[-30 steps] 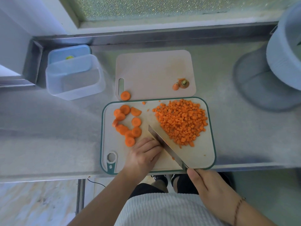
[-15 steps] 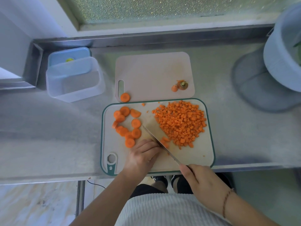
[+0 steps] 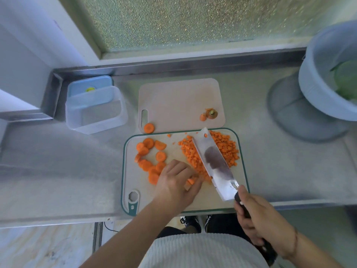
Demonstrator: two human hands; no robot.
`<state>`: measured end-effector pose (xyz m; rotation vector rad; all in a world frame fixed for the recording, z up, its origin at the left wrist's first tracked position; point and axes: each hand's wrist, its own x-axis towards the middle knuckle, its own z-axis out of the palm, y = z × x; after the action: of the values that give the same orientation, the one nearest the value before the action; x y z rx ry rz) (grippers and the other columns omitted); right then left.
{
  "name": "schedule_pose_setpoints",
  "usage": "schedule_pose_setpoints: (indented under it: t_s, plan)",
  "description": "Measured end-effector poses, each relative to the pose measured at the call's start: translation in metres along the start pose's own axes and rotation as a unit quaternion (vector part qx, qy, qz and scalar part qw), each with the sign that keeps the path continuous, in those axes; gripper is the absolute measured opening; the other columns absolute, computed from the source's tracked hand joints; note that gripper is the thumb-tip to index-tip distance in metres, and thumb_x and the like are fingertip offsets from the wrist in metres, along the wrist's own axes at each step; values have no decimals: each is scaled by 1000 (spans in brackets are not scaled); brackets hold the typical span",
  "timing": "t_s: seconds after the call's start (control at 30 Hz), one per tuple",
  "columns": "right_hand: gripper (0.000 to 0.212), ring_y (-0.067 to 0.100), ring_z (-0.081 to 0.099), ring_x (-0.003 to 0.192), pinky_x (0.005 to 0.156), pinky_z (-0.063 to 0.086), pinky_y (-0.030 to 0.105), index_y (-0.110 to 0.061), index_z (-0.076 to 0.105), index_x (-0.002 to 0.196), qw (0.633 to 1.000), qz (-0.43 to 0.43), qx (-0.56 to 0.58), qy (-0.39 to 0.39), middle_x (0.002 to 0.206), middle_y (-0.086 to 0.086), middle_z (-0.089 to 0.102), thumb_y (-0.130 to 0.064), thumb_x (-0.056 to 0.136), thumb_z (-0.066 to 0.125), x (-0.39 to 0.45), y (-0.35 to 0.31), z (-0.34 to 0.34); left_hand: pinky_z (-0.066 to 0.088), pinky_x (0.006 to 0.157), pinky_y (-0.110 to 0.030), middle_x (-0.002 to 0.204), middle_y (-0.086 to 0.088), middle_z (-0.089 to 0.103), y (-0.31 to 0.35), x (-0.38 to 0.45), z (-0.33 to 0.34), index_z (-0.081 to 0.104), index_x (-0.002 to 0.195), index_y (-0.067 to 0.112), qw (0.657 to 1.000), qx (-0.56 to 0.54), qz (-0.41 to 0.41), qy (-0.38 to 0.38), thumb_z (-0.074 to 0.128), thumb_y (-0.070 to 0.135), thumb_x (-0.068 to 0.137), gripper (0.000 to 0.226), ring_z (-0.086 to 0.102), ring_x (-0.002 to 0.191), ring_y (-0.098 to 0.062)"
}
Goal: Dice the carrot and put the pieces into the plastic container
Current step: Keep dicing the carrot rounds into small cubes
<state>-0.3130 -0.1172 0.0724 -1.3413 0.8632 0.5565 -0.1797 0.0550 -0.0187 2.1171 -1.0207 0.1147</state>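
A pale pink cutting board (image 3: pixel 179 101) lies in the middle of the frame on the steel counter (image 3: pixel 58 161), with a slot handle at its left edge. At the right edge of the frame stands a light blue tub (image 3: pixel 316 88) with something green inside (blurred, so I cannot tell what), casting a round shadow on the counter. Frosted glass (image 3: pixel 183 20) fills the top of the frame above a metal ledge. At the bottom, dark shoes (image 3: pixel 191 223) show on the floor, and a white ribbed garment (image 3: pixel 201 252) lies below them.
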Motion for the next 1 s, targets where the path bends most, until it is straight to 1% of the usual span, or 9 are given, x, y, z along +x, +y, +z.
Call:
schedule_pose_setpoints:
  t_s: [0.2,0.33,0.47,0.57,0.67,0.73,0.8,0.9,1.0]
  plan:
    - [54,11,15,41,42,17,19,-15,37,65,995,-27,97,27,51,3,23,-64,85,34,1,-9,1,47,74,-43,89,3,57,11,28,23,60,90,18,995,29,-90,-42,56,50,95,33,52,85,-23]
    - [55,12,15,41,41,17,21,-13,38,67,992,-32,113,44,51,3,22,-64,87,33,0,-7,-4,46,76,-43,90,2,59,13,41,28,62,89,16,993,0,-109,-35,56,45,94,30,53,87,-25]
    - [56,12,16,43,42,18,21,-12,38,69,992,-34,106,56,53,4,22,-65,86,33,-1,0,-12,48,78,-44,94,-3,64,-9,33,14,68,96,8,998,-15,-23,-51,57,20,96,16,56,87,-27]
    - [66,13,15,43,43,17,24,-13,39,68,992,-33,105,57,53,4,23,-78,81,37,-2,4,-18,49,81,-41,101,-8,66,-39,21,-5,70,101,4,994,10,68,-88,53,9,97,18,59,89,-29]
    - [66,13,15,44,45,13,29,-17,41,63,993,-34,96,57,53,5,23,-82,67,43,-2,4,-18,51,79,-43,110,-9,66,-56,13,-16,70,108,6,975,30,145,-166,51,10,98,21,60,91,-30]
    - [68,13,15,44,46,11,32,-15,40,65,994,-32,93,56,53,5,23,-82,75,41,-1,5,-17,52,79,-42,118,-9,65,-58,12,-19,69,116,7,959,24,177,-220,53,17,99,26,61,94,-30]
    - [63,13,15,44,47,12,32,-11,37,70,994,-30,85,55,53,5,24,-72,82,36,1,5,-16,53,81,-41,125,-9,63,-58,11,-17,66,125,8,948,24,192,-253,57,24,97,34,62,98,-30]
    - [58,13,16,43,47,14,28,-9,37,71,995,-29,71,56,52,4,25,-66,84,34,3,3,-14,54,81,-40,126,-7,62,-60,11,-10,65,127,9,943,29,212,-255,60,23,96,35,61,97,-29]
    - [57,13,16,42,47,13,28,-9,37,72,995,-26,70,59,52,4,25,-65,85,33,4,2,-13,53,78,-40,118,-7,65,-61,12,-6,68,118,10,945,20,224,-239,57,22,100,24,60,93,-29]
